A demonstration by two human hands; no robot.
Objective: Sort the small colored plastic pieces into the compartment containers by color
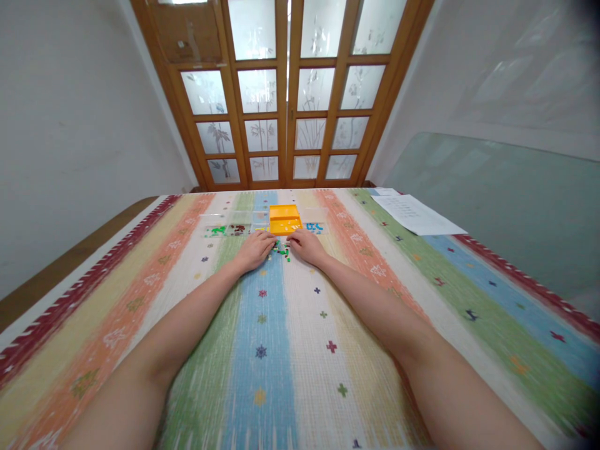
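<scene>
A small pile of tiny coloured pieces (283, 251), mostly green with some dark and blue ones, lies on the tablecloth between my two hands. My left hand (255, 251) rests at the pile's left side, its fingers bent and held together. On the other side is my right hand (307, 247), with fingertips pinched near the front edge of an open orange box (285, 211). Any piece in either set of fingers is too small to make out. White bits lie inside the box.
Open clear plastic boxes flank the orange one: green pieces (217, 231) and dark red pieces (237, 229) sit left, blue pieces (313, 227) right. Paper sheets (417, 214) lie at the far right of the striped tablecloth (265, 325). Behind stand wood-framed glass doors (287, 94).
</scene>
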